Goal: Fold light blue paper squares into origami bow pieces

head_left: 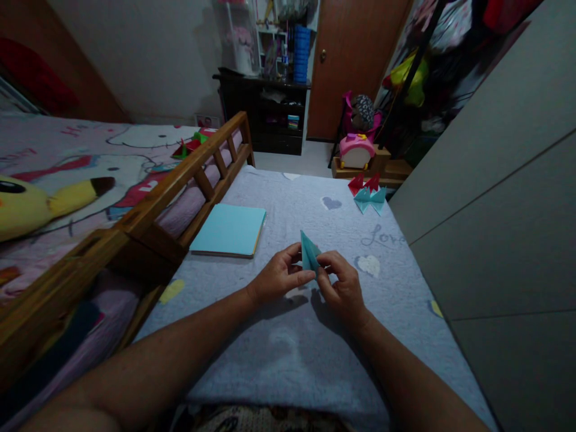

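Observation:
A small piece of folded blue paper [308, 251], pointed at the top, is held up between my two hands above the bed. On its left side my left hand [284, 270] is closed, with the thumb along its lower edge and the fingers behind. My right hand [341, 282] pinches the right edge between thumb and fingers. A stack of square blue paper [229, 230] lies to the left of my hands. Toward the far right corner sit folded blue paper pieces [369, 200] and folded red paper pieces [363, 183].
The bed's patterned sheet [270, 354] spreads beneath my arms. Along the left runs a wooden rail [189, 174], with a second bed and a yellow plush toy [40, 207] beyond. A pale cabinet [508, 240] borders the right. Farther off stand a pink toy case [357, 150] and a dark shelf unit [261, 114].

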`<state>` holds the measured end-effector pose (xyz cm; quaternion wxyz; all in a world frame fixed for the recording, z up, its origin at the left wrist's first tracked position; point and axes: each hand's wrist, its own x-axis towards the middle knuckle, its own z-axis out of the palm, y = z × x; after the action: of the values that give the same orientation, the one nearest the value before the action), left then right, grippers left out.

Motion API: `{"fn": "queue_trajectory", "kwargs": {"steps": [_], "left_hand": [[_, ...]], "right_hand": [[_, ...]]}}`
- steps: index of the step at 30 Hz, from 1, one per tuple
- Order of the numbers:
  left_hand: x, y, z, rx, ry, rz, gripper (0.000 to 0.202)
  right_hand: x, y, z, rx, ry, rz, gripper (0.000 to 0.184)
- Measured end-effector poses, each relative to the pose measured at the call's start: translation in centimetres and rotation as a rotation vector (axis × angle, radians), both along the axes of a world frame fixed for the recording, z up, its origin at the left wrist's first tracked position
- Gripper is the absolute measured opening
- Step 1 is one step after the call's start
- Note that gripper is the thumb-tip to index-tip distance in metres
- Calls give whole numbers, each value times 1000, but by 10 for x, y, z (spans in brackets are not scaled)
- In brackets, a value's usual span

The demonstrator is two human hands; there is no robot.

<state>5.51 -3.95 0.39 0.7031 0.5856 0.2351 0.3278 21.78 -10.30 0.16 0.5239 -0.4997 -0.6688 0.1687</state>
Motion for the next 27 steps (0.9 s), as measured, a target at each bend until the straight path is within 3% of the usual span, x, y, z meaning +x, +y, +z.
{"fn": "queue_trajectory", "kwargs": {"steps": [6,16,21,27], "left_hand": [[2,2,1,84,51,97,27],[2,3,-1,34,48,200,28],[2,3,-1,0,50,206,29],[2,4,-3,64,83,205,25]], "right_hand": [[1,0,-1,-49,50,-10,16],[0,-1,0,-63,46,64,19],[0,0,-3,-52,23,62,22],[-2,0,-2,-67,38,50,18]]}}
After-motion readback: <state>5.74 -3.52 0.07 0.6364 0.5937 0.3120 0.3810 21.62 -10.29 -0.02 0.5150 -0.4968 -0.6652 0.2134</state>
